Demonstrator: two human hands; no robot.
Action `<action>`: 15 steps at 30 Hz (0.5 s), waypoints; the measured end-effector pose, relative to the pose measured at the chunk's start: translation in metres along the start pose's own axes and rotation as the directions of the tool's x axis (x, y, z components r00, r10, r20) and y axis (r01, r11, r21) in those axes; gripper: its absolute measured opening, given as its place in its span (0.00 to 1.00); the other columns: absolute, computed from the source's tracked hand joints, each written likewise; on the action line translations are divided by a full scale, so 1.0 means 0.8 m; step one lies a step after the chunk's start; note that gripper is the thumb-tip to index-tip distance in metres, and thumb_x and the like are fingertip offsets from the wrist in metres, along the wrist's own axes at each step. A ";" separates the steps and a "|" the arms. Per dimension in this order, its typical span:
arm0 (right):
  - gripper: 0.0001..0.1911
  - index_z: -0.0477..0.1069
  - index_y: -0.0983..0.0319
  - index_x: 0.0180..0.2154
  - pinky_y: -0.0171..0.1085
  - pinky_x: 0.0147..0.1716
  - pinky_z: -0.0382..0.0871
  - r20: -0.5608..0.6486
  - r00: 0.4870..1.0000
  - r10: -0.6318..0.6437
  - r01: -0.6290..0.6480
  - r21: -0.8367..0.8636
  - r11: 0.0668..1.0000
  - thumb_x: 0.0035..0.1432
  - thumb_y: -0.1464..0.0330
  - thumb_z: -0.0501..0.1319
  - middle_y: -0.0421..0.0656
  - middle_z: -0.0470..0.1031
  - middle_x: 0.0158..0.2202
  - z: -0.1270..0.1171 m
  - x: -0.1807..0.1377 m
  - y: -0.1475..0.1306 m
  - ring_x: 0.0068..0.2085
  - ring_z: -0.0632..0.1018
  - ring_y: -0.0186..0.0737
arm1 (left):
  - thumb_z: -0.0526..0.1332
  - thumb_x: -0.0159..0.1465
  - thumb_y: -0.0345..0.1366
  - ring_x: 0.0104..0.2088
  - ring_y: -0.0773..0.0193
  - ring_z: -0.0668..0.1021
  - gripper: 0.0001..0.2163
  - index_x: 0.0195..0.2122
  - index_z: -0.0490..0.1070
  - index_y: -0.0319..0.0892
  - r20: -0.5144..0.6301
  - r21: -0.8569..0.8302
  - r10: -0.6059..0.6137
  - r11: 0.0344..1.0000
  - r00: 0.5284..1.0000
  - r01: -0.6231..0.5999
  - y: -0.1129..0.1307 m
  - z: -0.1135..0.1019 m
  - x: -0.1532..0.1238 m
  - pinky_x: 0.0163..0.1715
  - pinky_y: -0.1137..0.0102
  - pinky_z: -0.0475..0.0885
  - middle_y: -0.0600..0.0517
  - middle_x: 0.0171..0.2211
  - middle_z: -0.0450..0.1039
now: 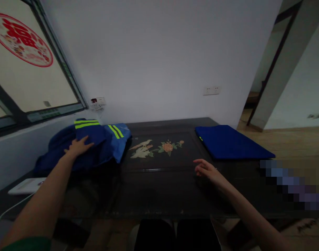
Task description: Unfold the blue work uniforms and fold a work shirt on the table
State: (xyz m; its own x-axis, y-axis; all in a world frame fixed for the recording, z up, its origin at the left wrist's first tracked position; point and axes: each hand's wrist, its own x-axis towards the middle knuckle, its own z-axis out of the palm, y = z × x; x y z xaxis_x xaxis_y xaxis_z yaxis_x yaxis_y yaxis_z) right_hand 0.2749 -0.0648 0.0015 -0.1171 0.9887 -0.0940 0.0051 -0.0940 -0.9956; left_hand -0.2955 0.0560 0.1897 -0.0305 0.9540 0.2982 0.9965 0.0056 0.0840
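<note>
A heap of blue clothes with yellow-green stripes lies at the back left of a dark table. My left hand rests on top of that heap, fingers spread flat. A neatly folded blue garment lies flat at the back right of the table. My right hand hovers just over the table near the folded garment's front left corner, fingers loosely apart and holding nothing.
The table top has a bird-and-flower inlay in its middle. A white device with a cable lies at the left edge. A window is on the left wall, a doorway at right.
</note>
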 end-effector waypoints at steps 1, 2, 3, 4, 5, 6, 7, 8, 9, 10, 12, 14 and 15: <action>0.22 0.66 0.58 0.44 0.40 0.34 0.70 -0.020 1.000 -0.004 0.004 -0.014 1.000 0.48 0.56 0.63 0.39 0.70 0.31 -0.007 0.001 0.008 0.30 0.75 0.38 | 0.52 0.58 0.59 0.58 0.25 0.58 0.33 0.50 0.70 0.34 0.017 0.025 -0.154 0.988 0.988 0.154 -0.002 0.021 -0.006 0.45 0.31 0.51 0.38 0.52 0.68; 0.21 0.66 0.59 0.44 0.41 0.34 0.70 -0.041 0.999 -0.014 0.012 -0.036 0.999 0.49 0.56 0.62 0.40 0.70 0.31 -0.016 0.002 0.014 0.31 0.75 0.39 | 0.54 0.58 0.57 0.57 0.24 0.59 0.31 0.53 0.68 0.36 0.028 0.035 -0.248 0.968 0.968 0.247 0.001 0.042 -0.017 0.43 0.29 0.52 0.35 0.55 0.65; 0.20 0.66 0.59 0.43 0.41 0.34 0.70 -0.067 0.997 -0.029 0.024 -0.073 0.997 0.50 0.57 0.62 0.40 0.70 0.31 -0.028 0.005 0.017 0.32 0.75 0.40 | 0.54 0.60 0.55 0.58 0.24 0.59 0.30 0.55 0.67 0.37 0.006 0.041 -0.298 0.954 0.954 0.298 0.007 0.062 -0.030 0.43 0.28 0.51 0.33 0.58 0.62; 0.19 0.66 0.59 0.43 0.41 0.34 0.70 -0.101 0.994 -0.052 0.039 -0.132 0.991 0.51 0.58 0.61 0.41 0.71 0.31 -0.043 0.008 0.019 0.32 0.75 0.40 | 0.54 0.62 0.52 0.59 0.25 0.57 0.29 0.58 0.64 0.38 -0.029 0.041 -0.297 0.954 0.954 0.298 0.017 0.080 -0.045 0.44 0.27 0.50 0.30 0.60 0.57; 0.17 0.67 0.59 0.43 0.41 0.34 0.69 -0.146 0.986 -0.084 0.051 -0.217 0.975 0.52 0.59 0.60 0.41 0.71 0.31 -0.060 0.013 0.017 0.32 0.75 0.41 | 0.52 0.64 0.49 0.61 0.27 0.55 0.28 0.61 0.61 0.38 -0.076 0.043 -0.260 0.964 0.963 0.263 0.028 0.097 -0.060 0.47 0.28 0.48 0.29 0.62 0.54; 0.16 0.67 0.59 0.42 0.41 0.34 0.69 -0.201 0.972 -0.120 0.049 -0.327 0.944 0.53 0.60 0.59 0.42 0.72 0.31 -0.079 0.019 0.014 0.33 0.75 0.42 | 0.51 0.65 0.46 0.63 0.30 0.52 0.27 0.62 0.58 0.38 -0.127 0.055 -0.210 0.974 0.970 0.218 0.040 0.110 -0.074 0.49 0.29 0.47 0.29 0.63 0.51; 0.14 0.68 0.59 0.42 0.41 0.35 0.68 -0.264 0.952 -0.153 0.019 -0.450 0.893 0.55 0.61 0.58 0.43 0.73 0.32 -0.101 0.026 0.010 0.34 0.75 0.42 | 0.49 0.66 0.43 0.64 0.33 0.51 0.26 0.63 0.56 0.38 -0.162 0.072 -0.153 0.984 0.975 0.166 0.053 0.121 -0.086 0.52 0.31 0.45 0.30 0.64 0.49; 0.13 0.69 0.60 0.42 0.41 0.37 0.68 -0.333 0.926 -0.179 -0.047 -0.571 0.819 0.56 0.62 0.57 0.45 0.74 0.33 -0.123 0.034 0.004 0.35 0.75 0.43 | 0.49 0.66 0.41 0.65 0.35 0.51 0.25 0.63 0.56 0.39 -0.183 0.087 -0.093 0.990 0.979 0.111 0.065 0.130 -0.095 0.54 0.33 0.44 0.31 0.64 0.48; 0.13 0.69 0.60 0.43 0.41 0.38 0.67 -0.396 0.898 -0.191 -0.141 -0.670 0.729 0.58 0.63 0.56 0.47 0.75 0.35 -0.146 0.042 -0.001 0.37 0.76 0.45 | 0.48 0.66 0.39 0.65 0.38 0.51 0.24 0.63 0.56 0.39 -0.192 0.100 -0.041 0.993 0.980 0.061 0.075 0.136 -0.102 0.56 0.35 0.43 0.32 0.64 0.48; 0.13 0.70 0.61 0.44 0.42 0.40 0.67 -0.459 0.869 -0.184 -0.253 -0.733 0.631 0.59 0.63 0.55 0.49 0.75 0.38 -0.168 0.050 -0.005 0.40 0.76 0.46 | 0.48 0.66 0.38 0.64 0.40 0.53 0.23 0.62 0.58 0.40 -0.193 0.111 0.005 0.994 0.981 0.017 0.083 0.140 -0.107 0.58 0.37 0.41 0.34 0.64 0.49; 0.16 0.70 0.64 0.47 0.45 0.42 0.66 -0.562 0.821 -0.100 -0.463 -0.758 0.460 0.62 0.63 0.54 0.56 0.74 0.44 -0.206 0.065 -0.007 0.46 0.75 0.52 | 0.49 0.66 0.35 0.63 0.44 0.57 0.21 0.59 0.62 0.42 -0.186 0.134 0.064 0.990 0.980 -0.039 0.091 0.146 -0.109 0.61 0.43 0.40 0.38 0.63 0.53; 0.22 0.69 0.69 0.51 0.49 0.45 0.65 -0.644 0.764 0.041 -0.613 -0.705 0.358 0.62 0.60 0.54 0.63 0.71 0.49 -0.233 0.078 0.002 0.51 0.73 0.58 | 0.51 0.64 0.33 0.61 0.47 0.61 0.19 0.56 0.65 0.43 -0.165 0.159 0.108 0.984 0.980 -0.081 0.090 0.153 -0.107 0.62 0.46 0.41 0.40 0.60 0.59; 0.26 0.67 0.71 0.53 0.51 0.46 0.65 -0.678 0.728 0.100 -0.667 -0.667 0.330 0.62 0.58 0.54 0.65 0.69 0.51 -0.243 0.083 0.009 0.53 0.72 0.61 | 0.51 0.63 0.32 0.59 0.47 0.63 0.18 0.54 0.67 0.43 -0.154 0.166 0.129 0.981 0.980 -0.103 0.086 0.157 -0.105 0.62 0.47 0.43 0.41 0.58 0.62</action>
State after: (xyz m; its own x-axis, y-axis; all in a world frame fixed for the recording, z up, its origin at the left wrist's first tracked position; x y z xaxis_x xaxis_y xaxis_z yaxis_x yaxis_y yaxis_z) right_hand 0.4601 0.0232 -0.0132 0.5889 0.7896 -0.1723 0.7427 -0.6128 -0.2699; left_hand -0.2142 0.0139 0.0511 0.0861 0.8893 0.4491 0.9934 -0.0426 -0.1063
